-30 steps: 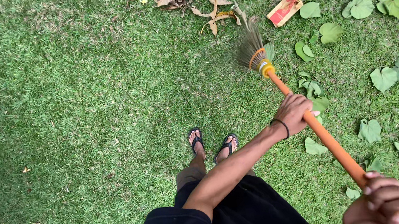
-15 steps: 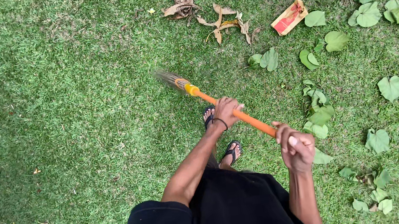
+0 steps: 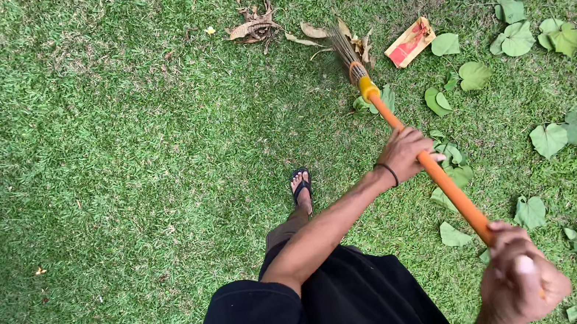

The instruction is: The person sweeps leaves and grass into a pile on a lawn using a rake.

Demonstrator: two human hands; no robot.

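I hold a broom with an orange handle (image 3: 448,185) in both hands. My left hand (image 3: 406,154), a black band on its wrist, grips the handle near the middle. My right hand (image 3: 524,283) grips the handle's upper end at the lower right. The broom's bristle head (image 3: 346,50) rests on the grass among brown dry leaves (image 3: 252,26), just left of a flattened red and tan carton (image 3: 409,43). One foot in a black sandal (image 3: 301,186) stands on the lawn below the broom head.
Green fallen leaves (image 3: 549,139) lie scattered across the right side of the lawn. Short grass (image 3: 97,172) covers the left side, with a few small dry bits on it.
The broom head has swung from the left of my body back up and to the right, reaching the dry leaves beside the carton. Both hands stayed on the handle.
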